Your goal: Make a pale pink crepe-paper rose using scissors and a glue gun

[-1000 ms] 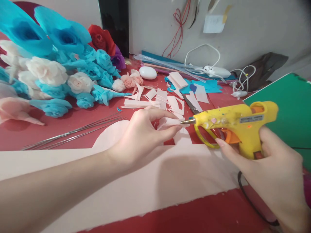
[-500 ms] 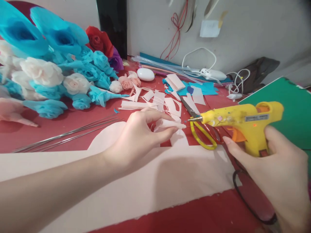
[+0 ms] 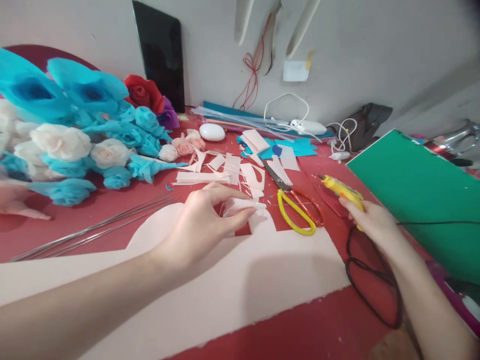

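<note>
"Yellow glue gun (image 3: 343, 191) in the right hand (image 3: 373, 220), nozzle aimed away from the paper. Sensible spot for it?"

"Fairly. It's off to the right, past the scissors (image 3: 284, 188). I can't tell whether it touches the bench (image 3: 285, 327). If it's put down, I'd turn the hot tip clear of the green board (image 3: 420, 185) and the looped cord (image 3: 348, 272)."

"And the left hand (image 3: 202, 212)?"

"Thumb and fingers are pinched on the small pink paper piece (image 3: 243, 204), left of the scissors and near the far edge of the large pink sheet (image 3: 210, 290). The two hands are well apart."

"What matters most there?"

"An even pinch, I'd say: firm enough to stop the paper springing open, soft enough not to crush it. Fingertips belong back from its right end, where any glue could be hot."

"I see a fine strand (image 3: 279, 204) running off that end."

"Pulled glue, probably. Best let it cool, then pick it off before it catches on the scissors."
</note>
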A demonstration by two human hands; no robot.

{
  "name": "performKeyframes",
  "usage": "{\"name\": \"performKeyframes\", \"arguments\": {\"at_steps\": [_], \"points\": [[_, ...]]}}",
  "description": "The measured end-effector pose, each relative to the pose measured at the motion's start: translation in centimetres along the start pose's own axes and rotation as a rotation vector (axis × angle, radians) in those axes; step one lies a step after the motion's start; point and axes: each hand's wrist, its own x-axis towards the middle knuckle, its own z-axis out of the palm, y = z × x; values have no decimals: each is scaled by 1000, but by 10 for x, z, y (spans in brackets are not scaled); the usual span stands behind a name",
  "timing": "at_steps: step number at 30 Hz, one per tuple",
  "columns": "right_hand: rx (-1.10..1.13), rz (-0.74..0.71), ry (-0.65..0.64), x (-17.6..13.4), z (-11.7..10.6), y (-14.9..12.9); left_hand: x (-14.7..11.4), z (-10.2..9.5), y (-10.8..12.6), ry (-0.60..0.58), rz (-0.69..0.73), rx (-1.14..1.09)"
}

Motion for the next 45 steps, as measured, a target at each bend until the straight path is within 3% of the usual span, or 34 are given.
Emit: {"name": "performKeyframes", "arguments": {"at_steps": [2, 5, 8, 9, 13, 16, 25, 31, 45], "points": [[-74, 10, -5, 2, 1, 2, 1, -1, 1, -27, -10, -20], [-126, -31, 109, -4, -10, -17, 0, -2, 4, -67, -15, -34], [-54, -190, 268, -20, -30, -58, -2, -3, 5, -81, -30, -43], [28, -303, 270, -27, -36, -74, -3, -3, 6, -85, -35, -52], [246, -712, 39, -46, -45, -129, -3, -2, 5, -106, -30, -95], [299, -849, 22, -47, -38, -151, -2, -2, 5, -108, 1, -98], [366, -945, 44, -41, -24, -162, -2, -1, 3, -74, 38, -139], [390, -928, 52, -42, -23, -162, -1, -1, 1, -69, 106, -138], [446, -901, 9, -43, -25, -162, 0, 1, 2, -73, 77, -112]]}}
